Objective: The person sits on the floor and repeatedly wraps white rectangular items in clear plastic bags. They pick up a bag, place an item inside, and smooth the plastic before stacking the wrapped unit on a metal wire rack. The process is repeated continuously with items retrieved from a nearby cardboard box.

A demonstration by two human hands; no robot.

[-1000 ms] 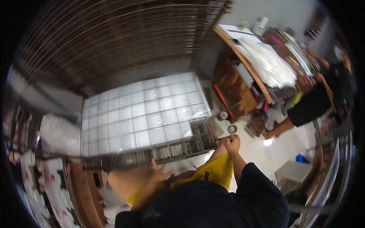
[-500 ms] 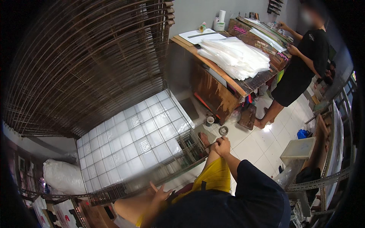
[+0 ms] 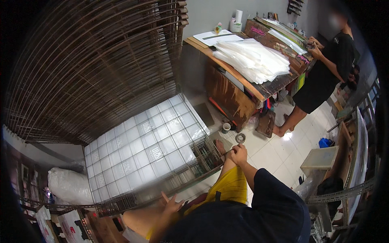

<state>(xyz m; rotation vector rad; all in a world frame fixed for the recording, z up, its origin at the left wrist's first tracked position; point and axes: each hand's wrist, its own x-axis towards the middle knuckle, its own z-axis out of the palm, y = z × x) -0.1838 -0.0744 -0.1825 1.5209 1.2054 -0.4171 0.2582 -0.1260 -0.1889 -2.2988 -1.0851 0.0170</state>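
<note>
We look down on thin white plastic sheets (image 3: 137, 150), laid in a broad layer on the low level of a brown wire rack (image 3: 73, 81); a grid of wire lines crosses them, and some bear pale printed marks. More wire shelves of the rack rise above the layer, at its far side. At the rack's near edge, the left hand (image 3: 172, 206) is beside the bare left thigh, its fingers spread and nothing seen in it. Just past the rack's near right corner, the right hand (image 3: 238, 154) rests on the right knee, above yellow shorts (image 3: 229, 184), its fingers curled; we cannot tell whether it holds anything. The two hands are well apart. To the right of the rack, a cup (image 3: 225, 128) and a round ring-shaped thing (image 3: 240, 138) are on the tiled floor. Farther right of the rack, a wooden desk (image 3: 279, 86) carries a fanned pile of white plastic (image 3: 253, 60), and a co-worker (image 3: 324, 87) in dark clothes stands at its far end, hands raised together. Left of the rack, we find a bulky plastic-wrapped bundle (image 3: 69, 186).
</note>
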